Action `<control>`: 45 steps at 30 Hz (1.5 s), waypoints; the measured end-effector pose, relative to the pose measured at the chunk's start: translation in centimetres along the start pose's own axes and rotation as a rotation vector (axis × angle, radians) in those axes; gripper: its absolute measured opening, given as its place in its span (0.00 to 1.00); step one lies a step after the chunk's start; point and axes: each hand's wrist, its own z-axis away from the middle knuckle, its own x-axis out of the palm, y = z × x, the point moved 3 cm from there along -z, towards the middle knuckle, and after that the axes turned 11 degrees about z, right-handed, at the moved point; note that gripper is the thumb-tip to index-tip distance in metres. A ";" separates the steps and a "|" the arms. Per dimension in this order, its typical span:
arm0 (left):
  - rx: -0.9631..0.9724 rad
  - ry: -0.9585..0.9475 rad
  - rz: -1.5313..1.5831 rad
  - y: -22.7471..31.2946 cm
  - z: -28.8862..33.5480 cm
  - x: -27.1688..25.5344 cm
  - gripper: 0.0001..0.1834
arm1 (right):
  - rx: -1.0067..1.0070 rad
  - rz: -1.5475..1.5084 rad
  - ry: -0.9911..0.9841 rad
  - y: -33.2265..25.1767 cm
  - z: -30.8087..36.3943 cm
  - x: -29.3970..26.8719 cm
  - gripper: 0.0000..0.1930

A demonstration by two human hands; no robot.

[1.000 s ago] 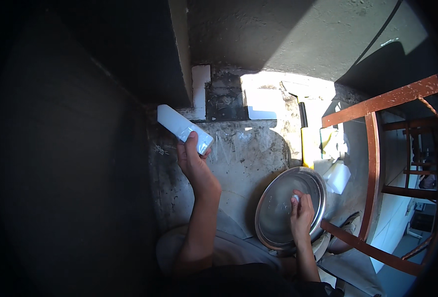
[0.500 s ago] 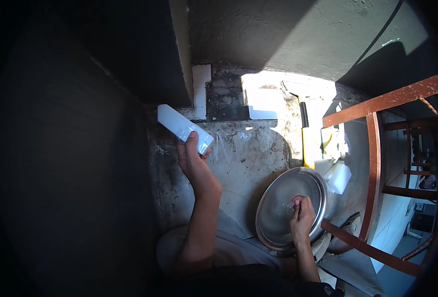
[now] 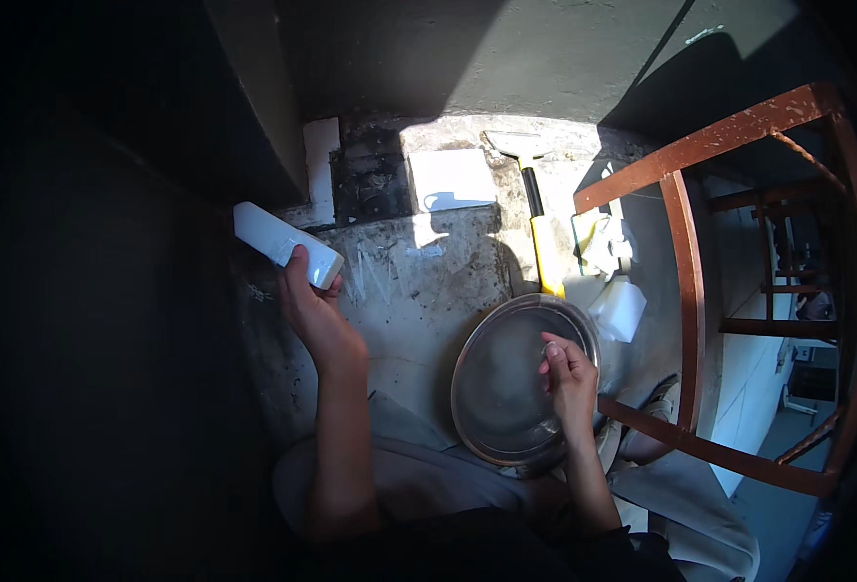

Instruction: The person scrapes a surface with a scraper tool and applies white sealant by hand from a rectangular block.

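Observation:
A long white tile strip (image 3: 278, 236) is gripped in my left hand (image 3: 314, 310), thumb on its glossy face and fingers beneath. Its far end points up and left toward the dark wall corner. Over the right side of a round metal basin (image 3: 460, 407) hovers my right hand (image 3: 572, 383), its fingers loosely bent and a little apart, with nothing visible in them. Cloudy water (image 3: 501, 373) seems to fill the basin. Beyond the basin lies a scraper (image 3: 547, 257) with a yellow and black handle and a wide head.
White tiles (image 3: 453, 179) lie along the far wall beside a dark bare patch (image 3: 370, 175). Right of the scraper are a crumpled yellow-and-white wrapper or cloth (image 3: 600, 242) and a white plastic container (image 3: 618, 308). A reddish-brown metal frame (image 3: 685, 291) stands at the right. Dark walls close the left.
The view has shifted, so the whole scene sits further left and higher. My right hand's fingers have loosened from a tight curl above the basin. My left hand still holds the tile strip.

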 end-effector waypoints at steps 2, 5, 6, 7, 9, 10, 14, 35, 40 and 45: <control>0.010 0.001 -0.001 0.4 0.0 -0.2 0.21 | -0.165 0.415 0.078 -0.2 0.1 0.7 0.09; 0.004 -0.021 -0.005 0.1 0.1 0.0 0.22 | -0.488 0.609 0.178 0.8 -0.6 1.2 0.08; 0.009 -0.015 -0.009 0.2 0.2 0.0 0.22 | -0.455 0.594 0.134 0.5 -0.5 1.4 0.07; 0.014 -0.010 -0.014 0.2 0.3 -0.1 0.22 | -0.456 0.594 0.134 0.7 -0.6 1.4 0.07; 0.010 -0.018 -0.014 0.4 0.3 0.1 0.23 | -0.449 0.749 0.081 1.6 -1.0 1.5 0.07; 0.009 -0.024 -0.018 0.4 0.3 0.1 0.23 | -0.447 0.753 0.087 1.9 -1.0 1.4 0.07; 0.015 -0.030 -0.027 0.5 0.3 0.1 0.24 | -0.432 0.663 0.060 1.8 -0.1 1.4 0.08; 0.098 -0.082 -0.116 0.5 1.8 0.0 0.22 | -0.403 0.227 0.105 1.9 1.4 -1.7 0.08; 0.073 -0.098 -0.180 0.1 2.2 -0.3 0.21 | 0.070 -0.844 -0.461 -1.0 1.4 -5.0 0.26; 0.093 -0.131 -0.209 -0.2 2.9 0.0 0.20 | 0.005 -0.802 -0.426 -1.9 1.9 -7.2 0.28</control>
